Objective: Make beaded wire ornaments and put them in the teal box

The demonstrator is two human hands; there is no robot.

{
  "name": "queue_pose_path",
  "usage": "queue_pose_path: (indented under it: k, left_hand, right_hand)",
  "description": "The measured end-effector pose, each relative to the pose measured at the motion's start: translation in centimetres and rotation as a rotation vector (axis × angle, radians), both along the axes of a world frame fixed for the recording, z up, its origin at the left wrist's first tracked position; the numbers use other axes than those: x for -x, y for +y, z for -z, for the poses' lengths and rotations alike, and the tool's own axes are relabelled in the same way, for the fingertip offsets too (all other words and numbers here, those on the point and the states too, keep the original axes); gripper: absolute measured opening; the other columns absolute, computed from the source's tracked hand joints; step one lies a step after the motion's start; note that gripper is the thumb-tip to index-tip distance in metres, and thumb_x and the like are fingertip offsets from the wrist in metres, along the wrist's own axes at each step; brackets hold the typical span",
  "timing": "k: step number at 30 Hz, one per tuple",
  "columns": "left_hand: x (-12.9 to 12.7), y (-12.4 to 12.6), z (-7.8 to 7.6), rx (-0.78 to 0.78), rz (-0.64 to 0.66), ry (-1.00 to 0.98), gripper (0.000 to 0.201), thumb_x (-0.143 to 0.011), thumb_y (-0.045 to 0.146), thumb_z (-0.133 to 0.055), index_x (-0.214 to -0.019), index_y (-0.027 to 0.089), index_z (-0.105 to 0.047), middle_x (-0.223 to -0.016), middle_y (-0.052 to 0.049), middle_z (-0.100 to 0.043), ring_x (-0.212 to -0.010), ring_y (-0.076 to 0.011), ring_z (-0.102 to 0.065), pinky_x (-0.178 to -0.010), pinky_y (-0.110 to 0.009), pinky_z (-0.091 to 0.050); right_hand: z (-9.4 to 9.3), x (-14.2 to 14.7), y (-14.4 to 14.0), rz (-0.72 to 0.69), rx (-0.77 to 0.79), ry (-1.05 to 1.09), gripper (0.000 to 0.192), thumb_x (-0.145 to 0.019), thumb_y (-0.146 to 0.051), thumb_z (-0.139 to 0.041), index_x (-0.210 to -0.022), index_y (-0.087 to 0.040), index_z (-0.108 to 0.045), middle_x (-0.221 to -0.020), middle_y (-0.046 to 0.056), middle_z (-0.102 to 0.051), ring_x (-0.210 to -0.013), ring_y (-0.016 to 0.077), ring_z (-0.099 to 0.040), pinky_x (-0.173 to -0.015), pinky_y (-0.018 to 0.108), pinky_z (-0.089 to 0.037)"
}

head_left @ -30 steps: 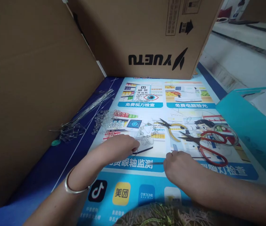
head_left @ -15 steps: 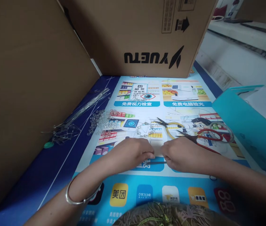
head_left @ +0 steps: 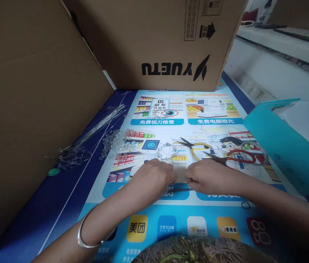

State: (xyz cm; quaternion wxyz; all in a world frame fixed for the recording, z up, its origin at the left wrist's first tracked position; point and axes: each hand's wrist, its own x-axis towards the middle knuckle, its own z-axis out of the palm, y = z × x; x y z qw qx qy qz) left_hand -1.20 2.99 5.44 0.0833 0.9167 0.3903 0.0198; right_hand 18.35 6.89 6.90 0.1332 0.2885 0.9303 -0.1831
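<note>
Two hands are brought together, knuckles almost touching, over the printed poster [head_left: 170, 109], low above its middle. Between the left hand [head_left: 157, 179] and the right hand [head_left: 211, 179] something fine seems to be pinched; both are curled shut, but what is held cannot be told. A beaded wire piece [head_left: 167, 153] lies just beyond the fingers. Yellow-handled pliers [head_left: 198, 148] and red scissors [head_left: 239, 157] are kept within reach to the right, clear beads [head_left: 116, 140] and wire pins [head_left: 88, 135] to the left. A cardboard box [head_left: 157, 44] stands at the far edge.
</note>
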Motion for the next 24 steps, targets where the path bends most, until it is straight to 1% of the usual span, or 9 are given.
queue_pose_path:
  k: [5, 9, 13, 16, 19, 24]
  left_hand:
    - [-0.2, 0.0, 0.0, 0.069, -0.021, 0.028, 0.022, -0.083, 0.018, -0.044, -0.069, 0.019, -0.06, -0.067, -0.004, -0.06, -0.064, -0.0167, -0.053, -0.057, -0.029, -0.035]
    - [-0.3, 0.1, -0.5, 0.147, -0.041, -0.01, 0.025, -0.085, 0.019, -0.042, -0.07, 0.018, -0.062, -0.07, -0.005, -0.061, -0.069, -0.0174, -0.056, -0.062, -0.03, -0.038]
    - [-0.3, 0.2, -0.9, 0.145, -0.042, -0.078, 0.024, -0.085, 0.019, -0.042, -0.075, 0.017, -0.064, -0.072, -0.006, -0.061, -0.07, -0.0166, -0.055, -0.065, -0.029, -0.04]
    - [-0.3, 0.2, -0.7, 0.145, -0.029, -0.083, 0.024, -0.085, 0.018, -0.042, -0.073, 0.017, -0.064, -0.07, -0.005, -0.06, -0.07, -0.0165, -0.055, -0.064, -0.029, -0.04]
    - [-0.2, 0.1, -0.4, 0.107, -0.008, -0.033, 0.023, -0.084, 0.015, -0.045, -0.069, 0.018, -0.062, -0.068, -0.004, -0.058, -0.069, -0.0171, -0.053, -0.064, -0.03, -0.039]
    - [-0.3, -0.1, -0.3, -0.039, -0.035, 0.08, 0.013, -0.078, 0.009, -0.051, -0.074, 0.018, -0.059, -0.073, -0.004, -0.057, -0.07, -0.0189, -0.052, -0.063, -0.032, -0.038]
  right_hand:
    - [0.7, -0.5, 0.3, -0.047, 0.004, 0.001, 0.022, -0.078, -0.024, -0.042, -0.065, -0.015, -0.058, -0.062, 0.004, -0.058, -0.052, 0.0117, -0.045, -0.048, 0.025, -0.019]
    - [0.8, -0.6, 0.4, -0.042, 0.012, -0.003, 0.026, -0.081, -0.03, -0.042, -0.069, -0.015, -0.059, -0.065, 0.005, -0.06, -0.055, 0.0127, -0.047, -0.05, 0.025, -0.022]
    - [0.6, -0.6, 0.5, -0.041, 0.004, -0.018, 0.026, -0.082, -0.032, -0.042, -0.072, -0.016, -0.06, -0.066, 0.005, -0.061, -0.057, 0.0139, -0.049, -0.05, 0.025, -0.022]
    - [0.4, -0.5, 0.3, -0.031, -0.004, -0.007, 0.026, -0.082, -0.031, -0.042, -0.071, -0.016, -0.06, -0.067, 0.005, -0.061, -0.057, 0.0133, -0.048, -0.049, 0.025, -0.022]
    - [0.3, -0.3, 0.2, -0.02, -0.029, 0.024, 0.021, -0.08, -0.026, -0.042, -0.069, -0.016, -0.057, -0.067, 0.003, -0.06, -0.055, 0.0118, -0.047, -0.048, 0.024, -0.021]
    - [0.1, 0.4, 0.2, -0.014, -0.118, 0.025, 0.017, -0.079, -0.02, -0.043, -0.067, -0.016, -0.055, -0.066, 0.002, -0.059, -0.054, 0.0113, -0.046, -0.047, 0.024, -0.02]
